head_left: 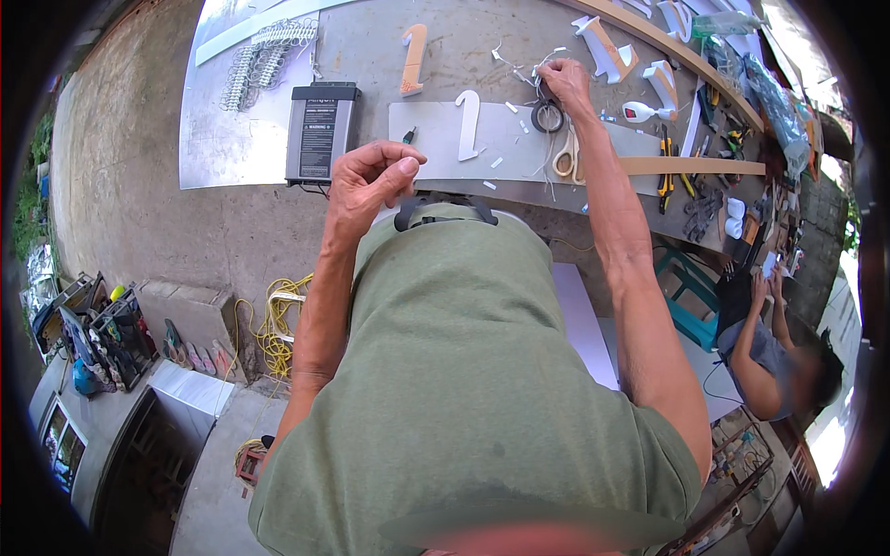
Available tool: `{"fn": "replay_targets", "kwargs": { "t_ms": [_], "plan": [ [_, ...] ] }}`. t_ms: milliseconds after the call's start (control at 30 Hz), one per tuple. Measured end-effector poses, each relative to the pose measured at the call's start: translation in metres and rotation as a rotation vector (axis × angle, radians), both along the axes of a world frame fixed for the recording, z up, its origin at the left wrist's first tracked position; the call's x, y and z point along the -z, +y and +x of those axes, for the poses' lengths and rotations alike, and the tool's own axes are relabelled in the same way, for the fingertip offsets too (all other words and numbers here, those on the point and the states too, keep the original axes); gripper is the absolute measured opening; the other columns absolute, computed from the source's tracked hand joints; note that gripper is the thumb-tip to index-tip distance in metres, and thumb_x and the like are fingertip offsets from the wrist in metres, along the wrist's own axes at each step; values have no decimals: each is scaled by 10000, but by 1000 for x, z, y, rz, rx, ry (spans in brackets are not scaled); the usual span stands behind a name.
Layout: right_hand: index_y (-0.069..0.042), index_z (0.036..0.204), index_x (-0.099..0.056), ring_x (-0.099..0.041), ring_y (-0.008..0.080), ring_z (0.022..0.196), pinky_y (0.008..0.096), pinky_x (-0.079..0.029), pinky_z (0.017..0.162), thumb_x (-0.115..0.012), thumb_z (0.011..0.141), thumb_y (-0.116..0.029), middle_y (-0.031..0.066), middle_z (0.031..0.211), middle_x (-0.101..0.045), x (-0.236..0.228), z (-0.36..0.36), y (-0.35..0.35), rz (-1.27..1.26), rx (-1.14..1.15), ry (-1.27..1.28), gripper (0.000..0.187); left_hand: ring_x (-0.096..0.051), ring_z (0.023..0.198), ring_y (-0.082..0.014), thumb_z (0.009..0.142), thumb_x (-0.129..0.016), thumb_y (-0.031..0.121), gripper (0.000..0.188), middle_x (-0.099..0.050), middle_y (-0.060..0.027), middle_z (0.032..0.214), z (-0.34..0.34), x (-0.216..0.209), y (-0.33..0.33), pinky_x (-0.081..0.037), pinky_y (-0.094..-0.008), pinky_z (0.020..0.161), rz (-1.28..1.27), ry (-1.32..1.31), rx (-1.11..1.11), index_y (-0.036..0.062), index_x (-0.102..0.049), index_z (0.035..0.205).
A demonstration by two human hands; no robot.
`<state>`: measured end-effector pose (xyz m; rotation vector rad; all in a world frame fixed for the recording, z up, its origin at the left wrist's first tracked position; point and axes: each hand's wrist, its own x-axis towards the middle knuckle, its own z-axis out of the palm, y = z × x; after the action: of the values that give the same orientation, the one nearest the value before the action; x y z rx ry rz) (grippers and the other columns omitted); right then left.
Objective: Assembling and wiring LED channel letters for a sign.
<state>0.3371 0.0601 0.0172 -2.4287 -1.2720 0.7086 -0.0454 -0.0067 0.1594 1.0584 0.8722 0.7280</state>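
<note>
Reaching to white wire (535, 71), far and right on table (464, 56), with right hand (564, 82).
Bunched there, can't tell if pinching wire; left hand (375, 181) curled narrow, near left, hold unclear. Lying just nearer than wire: black tape (537, 117), scissors (572, 148).

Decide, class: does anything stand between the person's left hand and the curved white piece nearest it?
Nothing visible does. Between the left hand and the curved white piece, only bare grey sheet shows; the small dark tool lies off to one side.
</note>
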Motion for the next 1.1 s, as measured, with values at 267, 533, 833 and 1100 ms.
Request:
{"fn": "replay_targets", "kwargs": {
  "t_ms": [267,533,833,1100],
  "plan": [
    [-51,992,-706,-720,158,770,287,-548,670,-756,913,-216,64,898,-755,-59,12,7,221,210,883,190,-557,614,-38,955,-706,148,159,-648,2,718,-33,11,-11,-420,-187,528,-61,-26,-129,8,-735,1025],
    [-22,1033,-695,-740,192,768,293,-600,666,-729,941,-196,95,910,-748,-99,-4,-12,261,138,939,200,-592,652,-70,984,-674,186,219,-674,-29,783,-4,22,2,-476,-206,602,-150,70,184,-9,-710,1075],
    [-37,1053,-705,-647,93,680,233,-539,623,-689,973,-207,35,838,-708,-109,10,-30,217,50,940,188,-644,719,-87,972,-658,176,218,-706,-49,833,34,54,13,-516,-244,647,-130,289,260,-4,-713,1081],
    [-12,1070,-715,-575,64,606,202,-459,548,-649,996,-230,-3,793,-653,-133,34,-43,160,-148,981,239,-676,964,-151,951,-669,103,334,-713,-111,1091,89,72,36,-557,-291,831,114,266,146,-29,-629,1255]
  ]
}}
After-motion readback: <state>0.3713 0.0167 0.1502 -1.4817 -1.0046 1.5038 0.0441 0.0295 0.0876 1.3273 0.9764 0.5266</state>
